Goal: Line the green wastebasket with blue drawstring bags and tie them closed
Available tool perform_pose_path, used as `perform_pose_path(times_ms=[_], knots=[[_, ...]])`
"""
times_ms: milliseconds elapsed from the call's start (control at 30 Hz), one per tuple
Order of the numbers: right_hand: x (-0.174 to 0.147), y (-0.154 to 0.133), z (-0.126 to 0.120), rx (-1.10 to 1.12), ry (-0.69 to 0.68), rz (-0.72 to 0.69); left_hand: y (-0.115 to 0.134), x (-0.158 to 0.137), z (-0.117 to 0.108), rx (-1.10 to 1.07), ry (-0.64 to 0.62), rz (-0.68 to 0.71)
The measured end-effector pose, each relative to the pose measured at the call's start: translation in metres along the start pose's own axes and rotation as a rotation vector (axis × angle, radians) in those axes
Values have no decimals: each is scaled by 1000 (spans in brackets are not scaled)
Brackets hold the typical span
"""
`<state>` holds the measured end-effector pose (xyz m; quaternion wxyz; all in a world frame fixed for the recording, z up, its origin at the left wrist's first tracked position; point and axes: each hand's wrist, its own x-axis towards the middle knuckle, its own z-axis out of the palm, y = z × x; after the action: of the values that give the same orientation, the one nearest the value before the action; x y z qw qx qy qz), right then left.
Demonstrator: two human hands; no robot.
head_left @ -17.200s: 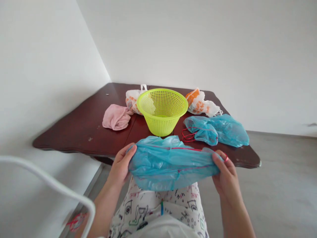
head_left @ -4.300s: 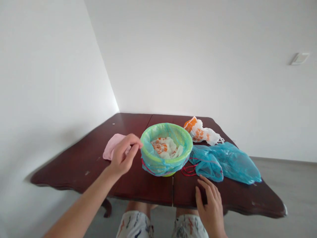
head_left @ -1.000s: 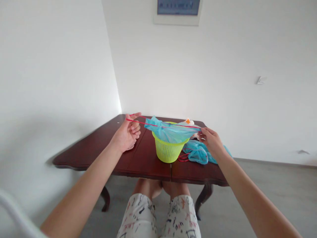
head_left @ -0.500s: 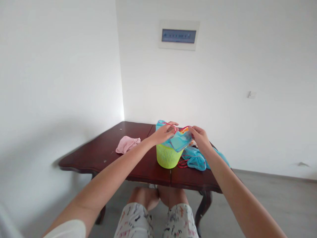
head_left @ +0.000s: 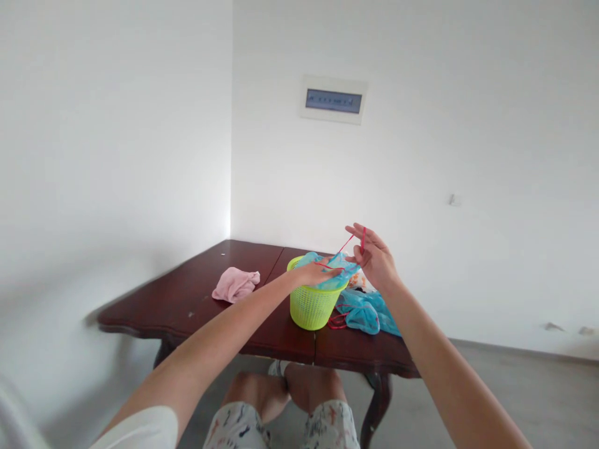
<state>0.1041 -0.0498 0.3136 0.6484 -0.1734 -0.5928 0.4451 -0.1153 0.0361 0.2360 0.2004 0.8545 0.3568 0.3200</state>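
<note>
Mid-frame, a lime-green perforated plastic basket (head_left: 312, 308) is holding a translucent blue plastic bag (head_left: 333, 284); over the bag we are extending our left hand (head_left: 317, 273), finger grip unclear; rightward, our right hand (head_left: 377, 260), fingers parted, is carrying a red drawstring (head_left: 364, 238).

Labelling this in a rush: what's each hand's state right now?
Left hand: at the blue bag, red drawstring across it; whether it grips the bag cannot be told.
Right hand: partly open, holding the red drawstring looped around it.
</note>
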Motion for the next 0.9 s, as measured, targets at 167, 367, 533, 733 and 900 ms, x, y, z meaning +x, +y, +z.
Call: perform_pose_path(times_ms=[167, 367, 533, 733, 900], knots=[[-8, 10, -2, -183, 25, -36, -9, -4, -18, -192, 88, -38], [1, 23, -10, -160, 181, -158, 9, -40, -81, -1096, 211, -132], [10, 42, -14, -387, 389, -271, 22, -66, -112, -1347, 455, -175], [9, 47, 0, -409, 413, -395, 25, -68, -118, -1284, 684, -202], [14, 43, 15, -177, 256, -366, 42, -65, -118, -1477, 543, -94]])
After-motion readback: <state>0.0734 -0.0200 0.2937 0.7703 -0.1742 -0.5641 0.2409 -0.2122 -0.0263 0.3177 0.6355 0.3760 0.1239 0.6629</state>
